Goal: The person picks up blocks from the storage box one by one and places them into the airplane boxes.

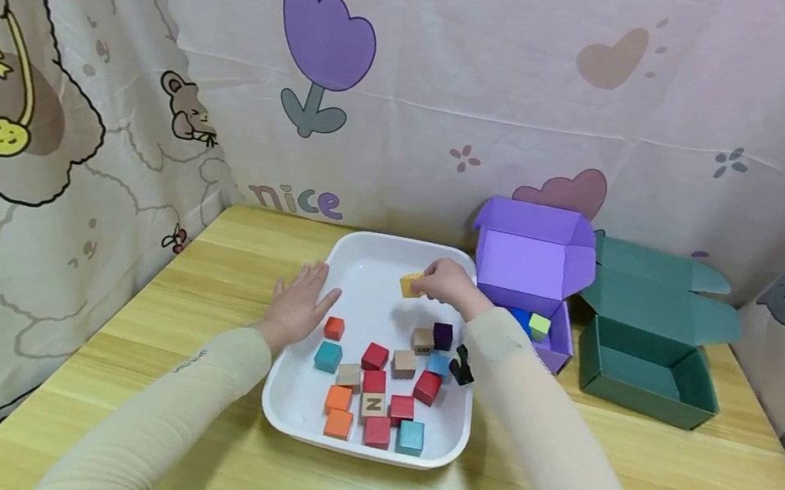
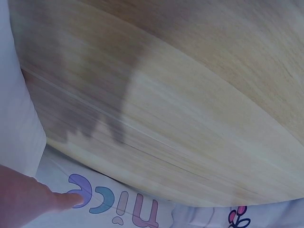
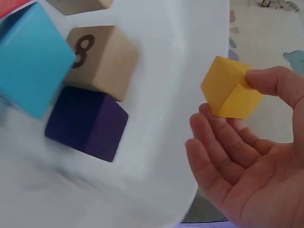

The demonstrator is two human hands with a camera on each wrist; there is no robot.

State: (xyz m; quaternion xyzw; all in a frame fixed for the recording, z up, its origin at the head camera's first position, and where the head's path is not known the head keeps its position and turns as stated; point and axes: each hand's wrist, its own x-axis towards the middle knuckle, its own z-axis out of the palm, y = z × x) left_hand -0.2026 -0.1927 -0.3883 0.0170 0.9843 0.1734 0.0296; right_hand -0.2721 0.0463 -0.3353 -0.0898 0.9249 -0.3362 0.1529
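My right hand (image 1: 454,285) pinches a yellow block (image 1: 411,285) between thumb and fingers, above the back right part of the white tray (image 1: 369,275). In the right wrist view the thumb presses the block's top while the fingertips support it from below. My left hand (image 1: 297,305), fingers straight, rests at the tray's left rim. Nearest to it in the tray are an orange-red block (image 1: 333,328) and a teal block (image 1: 328,357). A dark purple block (image 3: 85,123) and a wooden block marked 8 (image 3: 102,61) lie below the right forearm.
Red, orange, wooden and blue blocks fill the tray's front half. Right of the tray stands an open purple box (image 1: 533,263) holding a blue block (image 1: 521,318) and a light green block (image 1: 539,326). Beside it is an open dark green box (image 1: 651,374). A printed curtain (image 1: 444,78) hangs behind.
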